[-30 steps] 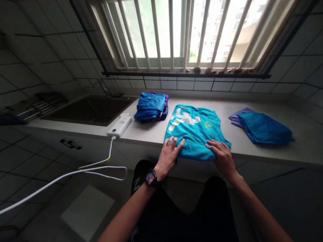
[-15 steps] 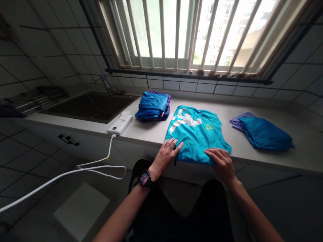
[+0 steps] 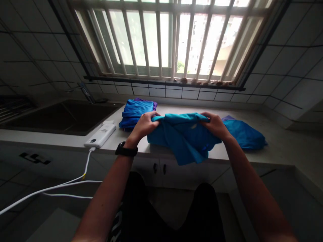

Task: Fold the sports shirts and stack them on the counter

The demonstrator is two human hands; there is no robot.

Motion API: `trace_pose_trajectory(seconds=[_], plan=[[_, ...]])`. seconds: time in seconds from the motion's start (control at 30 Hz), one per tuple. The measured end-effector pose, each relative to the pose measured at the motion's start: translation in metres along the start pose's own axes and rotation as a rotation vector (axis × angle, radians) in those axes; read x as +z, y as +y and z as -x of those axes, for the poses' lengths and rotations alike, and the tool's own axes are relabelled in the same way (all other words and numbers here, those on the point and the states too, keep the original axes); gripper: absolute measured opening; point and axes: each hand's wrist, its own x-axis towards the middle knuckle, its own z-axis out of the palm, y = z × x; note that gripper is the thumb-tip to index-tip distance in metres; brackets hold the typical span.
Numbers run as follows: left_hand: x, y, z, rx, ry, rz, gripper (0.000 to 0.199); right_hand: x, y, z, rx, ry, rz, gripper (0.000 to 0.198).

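A: Both hands on it! Left hand (image 3: 147, 125) pinches one top corner of the teal cloth (image 3: 184, 137), right hand (image 3: 214, 125) pinches the other.

B: And it sits squarely between them, long axis running hand to hand, neither one nearer.

A: Where's the rest of it?

B: Spread below that raised edge, over the front of the counter (image 3: 280, 148), one loose flap dangling in the middle (a fairly rumpled one). Whether its underside touches the counter, I can't tell.

A: Neighbours?

B: Blue stack (image 3: 137, 110) just beyond the left hand, blue bundle (image 3: 243, 134) past the right.

A: Hidden bits?

B: Fingertips, partly lost in the folds. The cloth's far side can't be seen, and the lilac piece (image 3: 227, 117) shows only a sliver behind the bundle.
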Motion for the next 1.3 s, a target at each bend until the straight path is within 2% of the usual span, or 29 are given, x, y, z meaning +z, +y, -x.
trace_pose_trajectory(seconds=[0.07,0.13,0.27,0.33,0.37,0.4,0.47,0.5,0.57,0.63,0.73,0.8,0.83,0.87,0.93,1.0,1.03,1.13,1.17,1.2,1.3], plan=[[0.009,0.005,-0.029,-0.077,-0.024,0.019,0.028,0.006,-0.001,-0.022,0.075,0.081,0.087,0.035],[0.019,0.007,-0.041,-0.083,-0.105,0.075,0.028,0.018,-0.007,-0.020,0.062,0.068,0.111,0.041],[0.035,0.002,-0.031,-0.031,-0.221,0.200,0.027,0.056,-0.026,0.031,-0.087,-0.116,0.180,0.050],[0.040,-0.004,-0.023,-0.082,-0.253,0.257,0.026,0.073,-0.034,0.057,-0.093,-0.230,0.313,0.067],[0.042,-0.008,-0.021,-0.114,-0.262,0.289,0.027,0.079,-0.036,0.067,-0.093,-0.276,0.367,0.069],[0.044,-0.012,-0.020,-0.144,-0.261,0.321,0.027,0.083,-0.037,0.073,-0.094,-0.310,0.398,0.061],[0.046,-0.020,-0.024,-0.195,-0.211,0.366,0.028,0.085,-0.035,0.075,-0.105,-0.329,0.371,0.027],[0.047,-0.023,-0.028,-0.220,-0.165,0.375,0.027,0.082,-0.032,0.071,-0.104,-0.315,0.315,0.014],[0.047,-0.030,-0.039,-0.282,-0.058,0.370,0.023,0.073,-0.020,0.053,-0.066,-0.259,0.163,0.017],[0.048,-0.037,-0.053,-0.347,0.027,0.350,0.020,0.060,-0.005,0.029,0.036,-0.164,0.050,0.020],[0.052,-0.047,-0.072,-0.392,0.098,0.319,0.016,0.046,0.011,-0.004,0.267,0.092,0.120,0.027],[0.055,-0.055,-0.079,-0.371,0.124,0.287,0.013,0.045,0.010,-0.010,0.293,0.220,0.227,0.036],[0.057,-0.059,-0.081,-0.354,0.126,0.267,0.013,0.048,0.004,-0.007,0.218,0.201,0.248,0.039],[0.059,-0.063,-0.081,-0.333,0.121,0.247,0.013,0.053,-0.003,0.000,0.098,0.122,0.249,0.043],[0.061,-0.068,-0.079,-0.298,0.093,0.202,0.017,0.068,-0.021,0.020,-0.180,-0.134,0.239,0.058],[0.061,-0.072,-0.074,-0.286,0.073,0.149,0.020,0.084,-0.035,0.039,-0.323,-0.326,0.293,0.074],[0.061,-0.073,-0.072,-0.285,0.070,0.122,0.021,0.091,-0.039,0.046,-0.350,-0.393,0.316,0.070],[0.058,-0.076,-0.068,-0.296,0.055,0.066,0.020,0.099,-0.035,0.046,-0.346,-0.488,0.243,0.019],[0.057,-0.077,-0.069,-0.294,0.040,0.059,0.019,0.097,-0.029,0.039,-0.320,-0.467,0.186,0.013],[0.056,-0.078,-0.070,-0.293,0.025,0.052,0.019,0.093,-0.022,0.031,-0.268,-0.407,0.138,0.018],[0.057,-0.079,-0.074,-0.328,0.030,-0.011,0.022,0.073,0.003,-0.001,0.047,-0.055,0.146,0.029]])
